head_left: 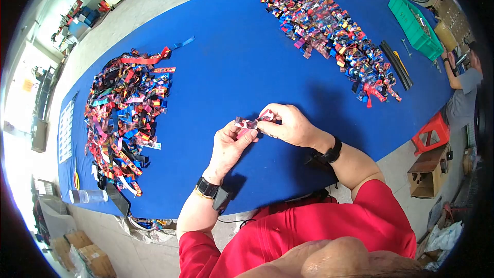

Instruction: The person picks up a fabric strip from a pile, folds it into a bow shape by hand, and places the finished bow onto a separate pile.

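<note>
Both of my hands meet over the middle of the blue table [221, 72]. A short printed ribbon [246, 123], pinkish white with dark red patterns, is stretched and folded between them. My left hand [230, 146] is closed, pinching the ribbon's lower left part between thumb and fingers. With thumb and forefinger, my right hand [292, 126] grips its right end, where the strip curls into a loop. To the left lies a heap of loose colourful ribbon strips [126, 118]. A long pile of folded ribbon pieces [329, 31] spreads across the far right.
A green crate [416, 25] sits at the right edge near black rods [396, 66]. A clear bottle [88, 196] and a dark phone-like slab [118, 199] lie front left. Beyond the right edge are a red stool [431, 133] and another person [465, 87].
</note>
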Tool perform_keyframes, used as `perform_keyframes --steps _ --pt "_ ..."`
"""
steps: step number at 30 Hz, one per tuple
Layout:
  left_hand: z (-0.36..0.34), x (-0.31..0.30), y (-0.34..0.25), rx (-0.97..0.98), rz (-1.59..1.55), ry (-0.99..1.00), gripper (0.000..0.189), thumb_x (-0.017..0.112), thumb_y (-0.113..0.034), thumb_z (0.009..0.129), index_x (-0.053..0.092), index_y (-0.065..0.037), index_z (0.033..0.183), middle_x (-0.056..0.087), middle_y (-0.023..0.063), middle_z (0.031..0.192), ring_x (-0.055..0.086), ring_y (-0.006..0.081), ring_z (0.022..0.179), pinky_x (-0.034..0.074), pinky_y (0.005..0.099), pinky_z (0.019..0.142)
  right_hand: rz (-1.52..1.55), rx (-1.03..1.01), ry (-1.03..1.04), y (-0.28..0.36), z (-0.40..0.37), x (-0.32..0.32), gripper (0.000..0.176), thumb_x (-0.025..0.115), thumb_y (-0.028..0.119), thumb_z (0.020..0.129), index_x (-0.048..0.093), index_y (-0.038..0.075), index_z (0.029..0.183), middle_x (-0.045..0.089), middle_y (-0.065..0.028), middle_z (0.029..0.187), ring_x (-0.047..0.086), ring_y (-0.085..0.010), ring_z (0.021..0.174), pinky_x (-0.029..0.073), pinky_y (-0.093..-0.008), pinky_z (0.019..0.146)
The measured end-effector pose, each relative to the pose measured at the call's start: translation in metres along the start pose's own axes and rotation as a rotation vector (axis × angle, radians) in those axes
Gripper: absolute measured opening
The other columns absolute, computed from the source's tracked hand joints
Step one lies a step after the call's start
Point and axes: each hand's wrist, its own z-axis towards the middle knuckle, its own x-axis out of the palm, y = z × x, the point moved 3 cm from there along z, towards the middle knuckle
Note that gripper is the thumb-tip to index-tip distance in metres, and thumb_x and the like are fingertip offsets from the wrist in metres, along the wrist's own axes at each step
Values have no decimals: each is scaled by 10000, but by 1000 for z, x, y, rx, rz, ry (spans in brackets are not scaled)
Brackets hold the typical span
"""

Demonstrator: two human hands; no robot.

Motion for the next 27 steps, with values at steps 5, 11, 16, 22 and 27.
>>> perform_keyframes --steps 5,11,16,22,27 --pt "1 -2 2 -20 47 -9 118 744 -56 949 710 -30 1059 740 32 937 691 111 804 567 267 768 -116 -89 -22 7 -3 4 122 668 112 964 647 -9 965 658 -7 763 574 -50 683 481 -271 606" --pt "-2 -1 -1 12 95 -15 111 745 -61 949 711 -33 1051 735 22 924 682 94 799 567 260 749 -4 18 -10 1 0 4 121 678 107 958 654 -11 958 648 -4 757 553 -32 699 475 -261 607" --pt "-1 0 2 19 143 -38 73 735 -64 956 702 -33 1014 727 18 903 673 87 790 565 257 741 -7 -4 -2 -2 0 4 123 671 108 962 646 -11 947 653 -26 733 581 -59 667 481 -276 589" --pt "-1 -1 2 -28 115 -37 61 722 -67 965 688 -30 1000 717 18 893 667 90 782 558 258 735 -159 -87 -38 2 -2 7 136 669 114 958 635 -18 950 667 -57 726 608 -97 647 503 -309 593" --pt "-1 1 0 -22 102 -16 79 719 -78 970 677 -29 1015 711 20 897 661 97 786 555 264 739 -153 -90 -43 2 -1 6 140 676 121 953 644 -15 950 675 -59 737 607 -90 668 505 -312 609"
